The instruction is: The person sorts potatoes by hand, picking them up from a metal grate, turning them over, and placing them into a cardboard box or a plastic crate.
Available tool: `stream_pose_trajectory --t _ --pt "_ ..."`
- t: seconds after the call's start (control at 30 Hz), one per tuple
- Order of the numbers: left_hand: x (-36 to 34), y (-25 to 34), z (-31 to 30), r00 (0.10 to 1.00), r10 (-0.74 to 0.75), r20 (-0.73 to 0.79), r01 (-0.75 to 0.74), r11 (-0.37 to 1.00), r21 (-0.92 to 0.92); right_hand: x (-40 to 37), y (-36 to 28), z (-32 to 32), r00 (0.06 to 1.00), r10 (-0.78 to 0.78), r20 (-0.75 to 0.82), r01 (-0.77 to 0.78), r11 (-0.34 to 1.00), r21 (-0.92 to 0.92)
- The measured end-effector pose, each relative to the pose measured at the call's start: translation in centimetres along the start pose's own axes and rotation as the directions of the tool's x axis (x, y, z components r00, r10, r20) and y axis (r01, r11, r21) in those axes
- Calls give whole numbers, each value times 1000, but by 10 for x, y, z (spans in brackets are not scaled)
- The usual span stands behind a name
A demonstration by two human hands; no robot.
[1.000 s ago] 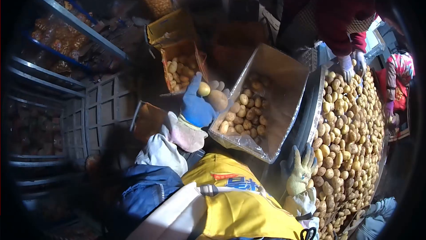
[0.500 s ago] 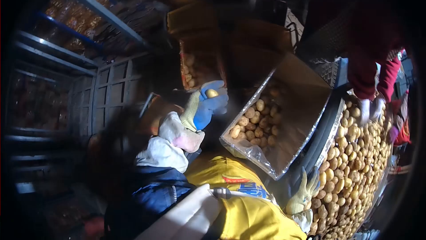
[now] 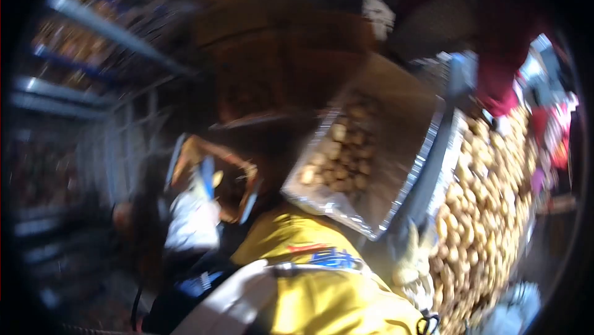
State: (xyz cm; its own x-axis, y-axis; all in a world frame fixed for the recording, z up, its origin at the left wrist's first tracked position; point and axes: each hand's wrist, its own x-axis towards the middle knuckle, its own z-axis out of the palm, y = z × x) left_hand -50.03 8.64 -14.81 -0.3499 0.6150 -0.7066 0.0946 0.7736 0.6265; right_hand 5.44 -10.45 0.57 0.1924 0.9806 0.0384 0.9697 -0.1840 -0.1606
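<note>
My left hand (image 3: 206, 180), in a blue-and-cream work glove, is over a small open box (image 3: 249, 197) at my left. Blur softens its fingers, but a potato (image 3: 217, 178) shows at their edge, seemingly held. My right hand (image 3: 413, 257), in a cream glove with fingers stretched out, rests beside the large heap of potatoes (image 3: 479, 211) and holds nothing I can see. Between my hands stands an open, plastic-lined cardboard box (image 3: 399, 143), with potatoes (image 3: 340, 165) in its lower part.
A grey padded edge (image 3: 427, 180) runs between the lined box and the heap. Across the heap, a person in a dark red sleeve (image 3: 498, 96) reaches in. More cardboard boxes (image 3: 247, 78) stand ahead. Metal racks (image 3: 111, 25) with filled bags line the left. A blue shape (image 3: 513, 310) sits lower right.
My left hand has swung left and down with the potato, from in front of the far box to the small box at my left. The view has shifted and blurred. My right hand stays by the heap.
</note>
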Motion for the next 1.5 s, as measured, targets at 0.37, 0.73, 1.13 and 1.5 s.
stream_pose_trajectory --t 0.37,0.73,1.13,1.5 --pt "-117 207 250 303 767 565 -851 485 -201 11 13 -42 995 58 81 -74 971 226" --pt "-288 151 497 -545 125 829 -790 -409 -457 25 126 -36 961 185 204 -132 960 -248" --pt "-287 179 521 -439 -37 898 -847 -316 -428 200 267 -89 952 296 -83 -301 951 -71" --pt "-285 188 523 -488 41 872 -850 -249 -464 231 315 -60 880 471 -67 -466 882 74"
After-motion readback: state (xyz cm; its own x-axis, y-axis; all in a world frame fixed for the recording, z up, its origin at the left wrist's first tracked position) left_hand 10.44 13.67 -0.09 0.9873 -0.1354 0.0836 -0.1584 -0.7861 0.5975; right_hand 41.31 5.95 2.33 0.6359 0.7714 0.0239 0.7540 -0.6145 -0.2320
